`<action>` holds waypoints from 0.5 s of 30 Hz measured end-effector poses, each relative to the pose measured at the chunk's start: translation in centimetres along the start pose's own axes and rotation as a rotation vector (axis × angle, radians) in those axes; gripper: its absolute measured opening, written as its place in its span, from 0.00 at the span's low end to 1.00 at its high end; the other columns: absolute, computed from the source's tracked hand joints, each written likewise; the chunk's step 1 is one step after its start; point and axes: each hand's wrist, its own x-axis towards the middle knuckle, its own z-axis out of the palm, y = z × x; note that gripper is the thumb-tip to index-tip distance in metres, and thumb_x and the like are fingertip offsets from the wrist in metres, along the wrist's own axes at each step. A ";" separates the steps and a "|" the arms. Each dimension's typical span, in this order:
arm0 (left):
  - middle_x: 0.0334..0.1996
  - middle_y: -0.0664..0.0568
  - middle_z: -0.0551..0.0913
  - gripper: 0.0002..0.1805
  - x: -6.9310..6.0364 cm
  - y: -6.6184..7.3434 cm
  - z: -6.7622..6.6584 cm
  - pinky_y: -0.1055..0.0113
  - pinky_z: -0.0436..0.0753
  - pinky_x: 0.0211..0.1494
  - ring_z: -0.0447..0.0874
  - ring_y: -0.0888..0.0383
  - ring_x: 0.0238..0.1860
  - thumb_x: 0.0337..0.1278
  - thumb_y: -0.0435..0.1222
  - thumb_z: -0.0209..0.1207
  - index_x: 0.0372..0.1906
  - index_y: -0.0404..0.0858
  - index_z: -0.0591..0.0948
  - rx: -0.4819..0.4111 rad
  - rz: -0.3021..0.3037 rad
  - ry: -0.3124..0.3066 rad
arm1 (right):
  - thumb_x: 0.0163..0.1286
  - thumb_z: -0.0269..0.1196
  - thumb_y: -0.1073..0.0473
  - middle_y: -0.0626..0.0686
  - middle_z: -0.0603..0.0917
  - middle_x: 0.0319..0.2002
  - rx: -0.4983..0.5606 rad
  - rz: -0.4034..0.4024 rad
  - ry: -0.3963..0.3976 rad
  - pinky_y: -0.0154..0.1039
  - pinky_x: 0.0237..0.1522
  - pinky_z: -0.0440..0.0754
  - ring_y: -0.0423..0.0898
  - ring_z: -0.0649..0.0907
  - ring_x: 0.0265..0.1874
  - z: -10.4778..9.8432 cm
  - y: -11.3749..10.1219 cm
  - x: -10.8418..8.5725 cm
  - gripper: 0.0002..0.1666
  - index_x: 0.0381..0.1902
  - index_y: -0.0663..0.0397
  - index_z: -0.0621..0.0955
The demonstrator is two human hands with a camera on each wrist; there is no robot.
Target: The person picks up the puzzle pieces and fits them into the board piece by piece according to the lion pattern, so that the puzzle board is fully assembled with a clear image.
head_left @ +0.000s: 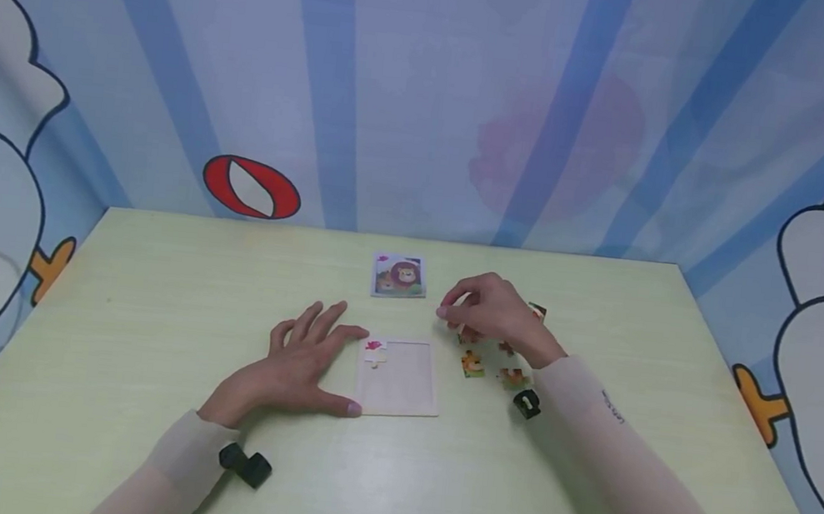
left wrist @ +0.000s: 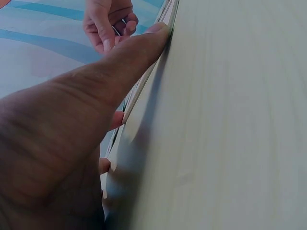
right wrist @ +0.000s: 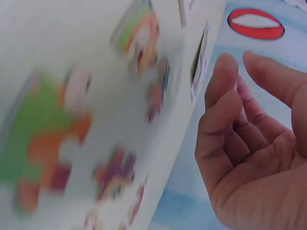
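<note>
A light square puzzle tray [head_left: 399,381] lies on the table. A pale puzzle piece with a pink patch [head_left: 375,349] sits in its far left corner. My left hand [head_left: 294,370] is spread at the tray's left side, thumb touching the near corner and index finger at the far corner. My right hand [head_left: 490,307] hovers right of the tray, above loose puzzle pieces [head_left: 472,364]. In the right wrist view its fingers [right wrist: 223,120] are loosely bent, with a gap between thumb and index tip and nothing seen between them. The pieces show green, orange and brown.
Behind the tray lies a small square lion picture [head_left: 399,277]. More loose pieces [head_left: 512,377] are near and under the right forearm. A striped blue printed backdrop [head_left: 428,100] rises at the table's far edge. A dark wrist camera [head_left: 245,464] is on the left wrist.
</note>
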 end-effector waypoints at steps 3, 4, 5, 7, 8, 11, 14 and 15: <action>0.89 0.41 0.45 0.55 -0.1 0.1 -0.1 0.24 0.48 0.79 0.36 0.32 0.88 0.49 0.66 0.75 0.80 0.54 0.65 0.003 -0.001 -0.003 | 0.76 0.70 0.48 0.56 0.94 0.40 -0.021 0.013 -0.009 0.48 0.35 0.85 0.56 0.91 0.34 -1.3 0.7 -0.3 0.15 0.53 0.48 0.88; 0.89 0.41 0.44 0.55 -0.1 0.1 -0.1 0.24 0.48 0.79 0.36 0.32 0.88 0.50 0.66 0.75 0.80 0.54 0.65 0.002 -0.002 -0.004 | 0.76 0.70 0.47 0.56 0.94 0.41 -0.022 0.017 -0.015 0.49 0.37 0.85 0.56 0.91 0.36 -1.7 0.9 -0.5 0.16 0.55 0.48 0.88; 0.89 0.41 0.44 0.55 -0.1 0.1 -0.1 0.24 0.48 0.79 0.36 0.32 0.88 0.50 0.66 0.75 0.80 0.54 0.65 0.001 -0.003 -0.005 | 0.76 0.69 0.48 0.56 0.94 0.42 -0.027 0.012 -0.021 0.49 0.39 0.86 0.55 0.92 0.37 -2.1 1.2 -0.6 0.18 0.57 0.49 0.87; 0.89 0.41 0.44 0.55 -0.1 0.1 -0.1 0.25 0.48 0.79 0.36 0.32 0.88 0.49 0.66 0.75 0.80 0.54 0.65 0.000 -0.005 -0.006 | 0.76 0.69 0.48 0.56 0.94 0.42 -0.020 0.010 -0.026 0.49 0.42 0.88 0.55 0.92 0.39 -2.7 1.7 -0.8 0.20 0.59 0.51 0.87; 0.89 0.41 0.44 0.55 -0.1 0.0 -0.1 0.25 0.48 0.79 0.36 0.32 0.88 0.49 0.66 0.75 0.80 0.55 0.65 -0.001 -0.007 -0.007 | 0.76 0.69 0.48 0.57 0.94 0.43 -0.011 0.011 -0.027 0.50 0.43 0.88 0.56 0.92 0.39 -2.9 2.0 -0.9 0.21 0.60 0.51 0.87; 0.89 0.41 0.45 0.55 -0.1 0.1 -0.1 0.25 0.48 0.79 0.36 0.32 0.88 0.49 0.66 0.75 0.80 0.55 0.65 -0.001 -0.007 -0.003 | 0.76 0.69 0.49 0.59 0.93 0.45 0.017 0.015 -0.026 0.50 0.43 0.87 0.56 0.92 0.38 -3.6 2.8 -1.3 0.21 0.61 0.52 0.86; 0.89 0.41 0.45 0.55 -0.1 0.0 -0.1 0.25 0.48 0.79 0.36 0.32 0.88 0.49 0.66 0.75 0.80 0.55 0.65 -0.003 -0.002 0.000 | 0.76 0.69 0.51 0.60 0.92 0.48 0.029 0.018 -0.018 0.48 0.44 0.87 0.54 0.91 0.39 -4.1 3.6 -1.6 0.21 0.62 0.53 0.86; 0.89 0.41 0.45 0.55 -0.1 0.0 -0.1 0.25 0.48 0.79 0.36 0.32 0.88 0.49 0.66 0.75 0.80 0.55 0.65 -0.004 0.001 0.000 | 0.76 0.69 0.51 0.60 0.92 0.49 0.027 0.017 -0.014 0.47 0.44 0.87 0.53 0.91 0.39 -4.3 3.8 -1.7 0.21 0.62 0.53 0.86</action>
